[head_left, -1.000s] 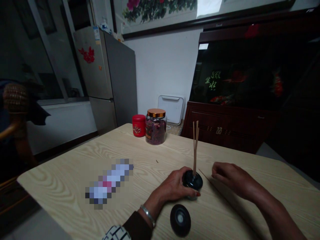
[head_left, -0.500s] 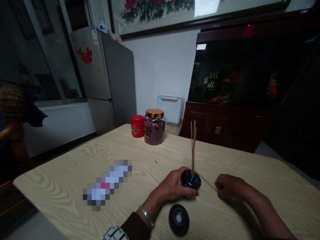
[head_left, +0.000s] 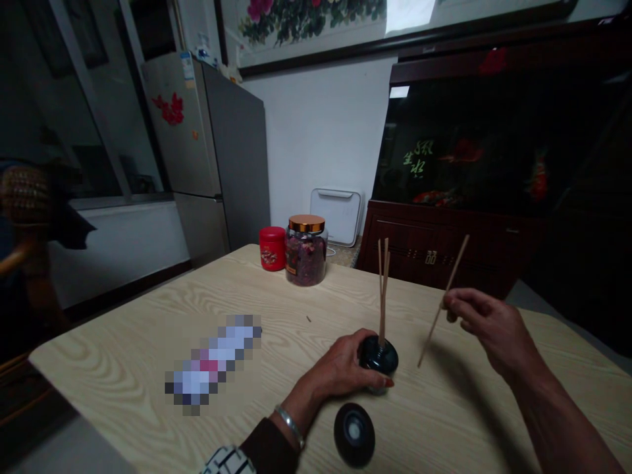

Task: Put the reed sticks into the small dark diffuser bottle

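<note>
the right hand point(head_left: 486, 322) has its thumb and fingertips pinched on a slim, straight, light-brown wooden stick point(head_left: 454, 273), gripped near mid-length. the stick's long axis slants, upper end leaning toward the tabletop's right edge, lower end pointing down and left, just beside but apart from a squat, rounded, dark glass bottle point(head_left: 379, 357). the bottle lies left of the right fingers; the left hand point(head_left: 340, 365) is the nearer one, thumb and fingers curved around its side in contact. whether the stick's lower end touches the tabletop point(head_left: 148, 342) cannot be told. material observations: the bottle is glossy, its narrow neck holding a close bundle of thin brown wooden sticks point(head_left: 384, 289), roughly upright and fanned slightly at the top. toward the near edge, a dark round cap point(head_left: 354, 434) with a pale centre rests close to the left wrist. the tabletop is pale, wood-grained and smooth. a clear glass jar point(head_left: 306, 257) with a copper-coloured lid and dark purplish contents stands at the far edge, near the far left corner, beside a red cylindrical canister point(head_left: 272, 249).
</note>
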